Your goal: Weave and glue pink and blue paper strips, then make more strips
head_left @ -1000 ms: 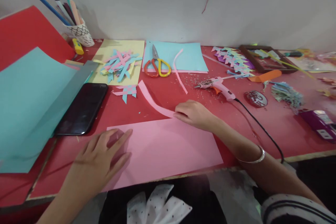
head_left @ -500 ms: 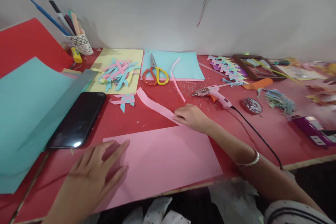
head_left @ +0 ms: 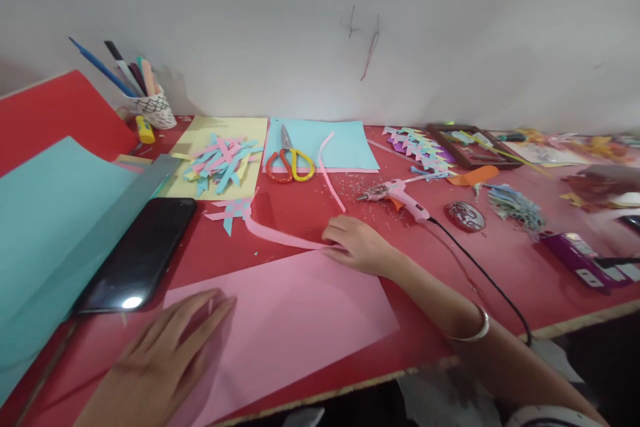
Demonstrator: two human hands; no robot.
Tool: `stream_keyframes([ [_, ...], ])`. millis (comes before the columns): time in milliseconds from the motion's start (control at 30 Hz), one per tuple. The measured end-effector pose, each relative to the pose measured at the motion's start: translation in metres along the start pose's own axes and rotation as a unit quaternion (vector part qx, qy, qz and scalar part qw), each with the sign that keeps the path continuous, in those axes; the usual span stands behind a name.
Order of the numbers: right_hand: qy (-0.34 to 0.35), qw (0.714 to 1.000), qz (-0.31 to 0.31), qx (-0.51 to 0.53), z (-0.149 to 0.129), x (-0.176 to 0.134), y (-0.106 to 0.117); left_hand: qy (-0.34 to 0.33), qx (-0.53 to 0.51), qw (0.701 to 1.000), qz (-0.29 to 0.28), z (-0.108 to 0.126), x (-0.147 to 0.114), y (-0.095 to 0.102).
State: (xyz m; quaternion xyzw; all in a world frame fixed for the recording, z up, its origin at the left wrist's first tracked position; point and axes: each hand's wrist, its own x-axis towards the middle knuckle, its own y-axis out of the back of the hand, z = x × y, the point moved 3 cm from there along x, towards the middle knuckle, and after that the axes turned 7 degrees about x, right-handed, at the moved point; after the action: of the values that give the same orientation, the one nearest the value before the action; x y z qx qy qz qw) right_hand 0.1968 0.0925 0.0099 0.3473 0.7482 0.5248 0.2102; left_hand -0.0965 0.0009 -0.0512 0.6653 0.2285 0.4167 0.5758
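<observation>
A long pink paper strip (head_left: 280,235) runs across the red table, its right end pinched in my right hand (head_left: 357,245). Its left end reaches a small woven piece of pink and blue strips (head_left: 235,211). Below lies a large pink paper sheet (head_left: 295,320), tilted on the table. My left hand (head_left: 165,353) rests on the sheet's left side with fingers stretched out. A thin curled pink strip (head_left: 327,173) lies just beyond my right hand, partly over a light blue sheet (head_left: 345,147). Scissors (head_left: 290,159) with red and yellow handles lie on that sheet's left part.
A black phone (head_left: 140,253) and a large blue sheet (head_left: 55,240) lie at left. Cut strips (head_left: 223,161) are heaped on yellow paper. Right of my hand are a pink glue gun (head_left: 403,199) with cord, a round dark object (head_left: 465,216) and a purple device (head_left: 575,259).
The view has tilted upward. The strip in my right hand has shifted, its left end now at the woven piece. The pink sheet lies more slanted.
</observation>
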Motion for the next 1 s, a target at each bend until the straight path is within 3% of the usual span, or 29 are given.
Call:
stream_keyframes([
  [100, 0.014, 1.000, -0.009, -0.026, -0.002, 0.001, -0.003, -0.071, 0.046, 0.996, 0.037, 0.015, 0.017, 0.005],
  [233, 0.025, 0.999, -0.031, -0.018, -0.003, 0.000, -0.008, -0.124, 0.043, 0.991, 0.024, 0.037, 0.046, 0.017],
  [333, 0.055, 0.997, -0.032, -0.042, -0.004, 0.000, -0.012, -0.139, 0.036, 0.990, 0.002, 0.047, 0.053, 0.019],
  [433, 0.063, 0.995, -0.014, -0.077, -0.002, 0.000, -0.013, -0.111, 0.026, 0.993, -0.015, 0.045, 0.050, 0.016],
  [600, 0.077, 0.994, 0.030, -0.066, 0.000, -0.003, -0.008, -0.160, 0.048, 0.986, -0.016, 0.039, 0.047, 0.016],
  [733, 0.105, 0.992, 0.033, -0.056, 0.001, -0.003, -0.010, -0.162, 0.055, 0.985, -0.015, 0.036, 0.050, 0.018],
  [1000, 0.058, 0.998, 0.017, -0.026, 0.012, 0.003, -0.010, -0.170, 0.048, 0.984, -0.025, 0.036, 0.048, 0.016],
])
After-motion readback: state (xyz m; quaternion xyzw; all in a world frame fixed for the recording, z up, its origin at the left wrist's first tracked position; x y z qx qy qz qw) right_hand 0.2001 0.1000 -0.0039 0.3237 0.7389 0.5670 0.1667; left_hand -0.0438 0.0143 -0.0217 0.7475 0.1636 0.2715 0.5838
